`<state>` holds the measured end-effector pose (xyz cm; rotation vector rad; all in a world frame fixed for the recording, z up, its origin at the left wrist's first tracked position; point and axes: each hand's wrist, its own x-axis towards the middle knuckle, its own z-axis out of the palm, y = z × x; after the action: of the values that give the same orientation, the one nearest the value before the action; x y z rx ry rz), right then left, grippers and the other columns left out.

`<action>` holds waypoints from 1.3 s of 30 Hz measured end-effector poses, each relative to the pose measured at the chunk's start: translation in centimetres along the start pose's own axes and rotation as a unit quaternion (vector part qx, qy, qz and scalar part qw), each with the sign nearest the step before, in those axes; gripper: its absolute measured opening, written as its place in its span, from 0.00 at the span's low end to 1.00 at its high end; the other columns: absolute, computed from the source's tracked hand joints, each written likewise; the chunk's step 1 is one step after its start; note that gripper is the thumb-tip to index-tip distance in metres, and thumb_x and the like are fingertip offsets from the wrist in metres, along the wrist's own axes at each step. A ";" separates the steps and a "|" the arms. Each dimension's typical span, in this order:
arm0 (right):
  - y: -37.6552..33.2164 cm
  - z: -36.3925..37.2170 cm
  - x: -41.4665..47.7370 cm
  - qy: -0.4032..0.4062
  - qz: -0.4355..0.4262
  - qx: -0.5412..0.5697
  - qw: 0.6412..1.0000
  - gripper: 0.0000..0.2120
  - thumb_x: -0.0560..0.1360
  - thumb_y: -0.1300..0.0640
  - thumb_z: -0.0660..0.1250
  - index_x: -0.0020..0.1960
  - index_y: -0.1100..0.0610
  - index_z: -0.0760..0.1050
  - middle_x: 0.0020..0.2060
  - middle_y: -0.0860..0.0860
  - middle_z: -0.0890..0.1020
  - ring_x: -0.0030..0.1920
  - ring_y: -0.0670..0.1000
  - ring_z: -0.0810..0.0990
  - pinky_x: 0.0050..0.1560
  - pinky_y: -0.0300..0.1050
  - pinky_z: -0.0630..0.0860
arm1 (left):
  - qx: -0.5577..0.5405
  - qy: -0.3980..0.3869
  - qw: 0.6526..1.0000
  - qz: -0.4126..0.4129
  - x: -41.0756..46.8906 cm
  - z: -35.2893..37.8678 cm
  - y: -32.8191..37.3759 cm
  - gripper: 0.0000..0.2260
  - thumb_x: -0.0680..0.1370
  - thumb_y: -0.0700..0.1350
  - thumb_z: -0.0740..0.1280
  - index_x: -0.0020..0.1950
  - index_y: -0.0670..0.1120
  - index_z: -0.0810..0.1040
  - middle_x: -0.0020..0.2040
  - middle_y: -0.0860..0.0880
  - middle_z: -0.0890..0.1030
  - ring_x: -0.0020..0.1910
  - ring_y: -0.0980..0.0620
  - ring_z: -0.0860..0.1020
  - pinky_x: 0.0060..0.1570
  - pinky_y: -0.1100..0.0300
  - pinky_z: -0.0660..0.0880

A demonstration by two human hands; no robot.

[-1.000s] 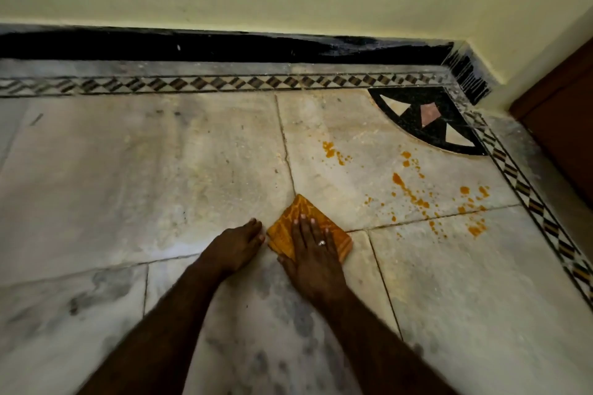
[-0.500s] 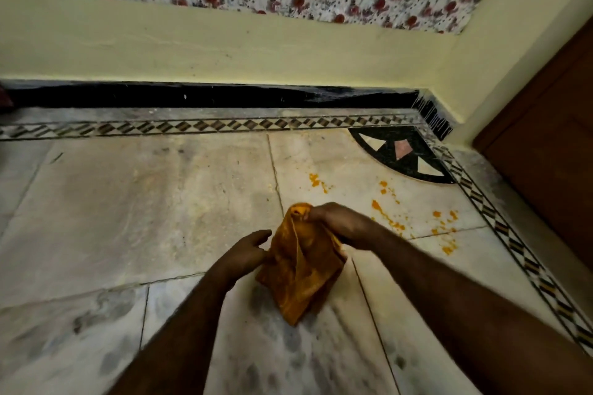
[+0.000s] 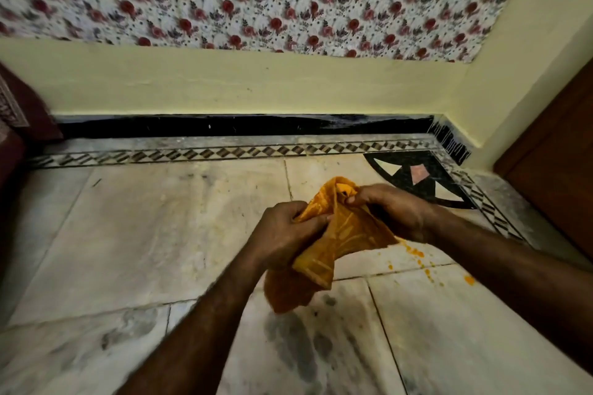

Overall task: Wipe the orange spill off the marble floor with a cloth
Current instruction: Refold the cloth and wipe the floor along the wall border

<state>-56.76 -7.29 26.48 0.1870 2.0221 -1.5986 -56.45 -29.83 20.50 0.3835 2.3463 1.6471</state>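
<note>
An orange cloth (image 3: 340,234) hangs bunched above the marble floor (image 3: 144,234), held up by both hands. My left hand (image 3: 282,231) grips its left edge. My right hand (image 3: 394,212) pinches its top right part. The cloth's lower end droops toward the floor. Orange spill drops (image 3: 426,269) lie on the pale tiles just right of the cloth, partly hidden by my right forearm and the cloth.
A black skirting and a diamond-patterned border (image 3: 224,152) run along the yellow wall at the back. A black corner inlay (image 3: 417,176) sits behind my right hand. A brown door (image 3: 558,170) stands at the right, dark furniture (image 3: 19,119) at the far left.
The cloth lay flat on the floor under my right hand; now it is lifted off the floor and my left hand has taken hold of it too. The view has tilted up.
</note>
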 end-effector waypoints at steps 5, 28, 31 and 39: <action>1.6 2.0 0.1 -0.037 -0.023 0.007 0.999 0.20 0.79 0.45 0.67 0.65 0.54 0.78 0.59 0.54 0.85 0.61 0.56 0.83 0.64 0.54 0.77 | 0.133 0.137 0.981 0.010 -0.2 0.1 1.8 0.16 0.77 0.60 0.69 0.36 0.52 0.75 0.32 0.54 0.78 0.33 0.58 0.77 0.33 0.63 0.68; -6.1 -1.7 -1.2 0.116 -0.128 0.029 0.985 0.10 0.76 0.66 0.70 0.56 0.68 0.82 0.51 0.63 0.85 0.51 0.64 0.83 0.58 0.55 0.80 | -0.061 -0.115 0.988 -0.087 -0.9 -3.8 -1.0 0.16 0.73 0.50 0.76 0.60 0.49 0.83 0.57 0.51 0.85 0.57 0.51 0.82 0.64 0.46 0.76; -4.2 -4.2 -0.4 0.140 -0.058 0.035 0.988 0.12 0.77 0.62 0.71 0.58 0.68 0.80 0.54 0.64 0.85 0.51 0.63 0.86 0.63 0.63 0.79 | -0.165 -0.063 0.982 -0.071 -0.8 -4.3 -0.6 0.19 0.73 0.51 0.72 0.60 0.42 0.79 0.56 0.46 0.85 0.56 0.43 0.82 0.58 0.44 0.79; -0.1 -1.9 0.6 0.175 -0.012 -0.279 0.944 0.24 0.78 0.47 0.72 0.70 0.56 0.72 0.61 0.55 0.81 0.57 0.56 0.82 0.59 0.56 0.80 | -0.293 0.009 0.953 -0.079 0.0 -3.6 4.1 0.15 0.77 0.44 0.71 0.61 0.39 0.79 0.43 0.44 0.83 0.44 0.44 0.82 0.53 0.45 0.80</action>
<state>-57.97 -5.64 26.54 0.2427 2.6733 -0.9898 -57.46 -31.66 25.59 0.0571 1.7192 2.1463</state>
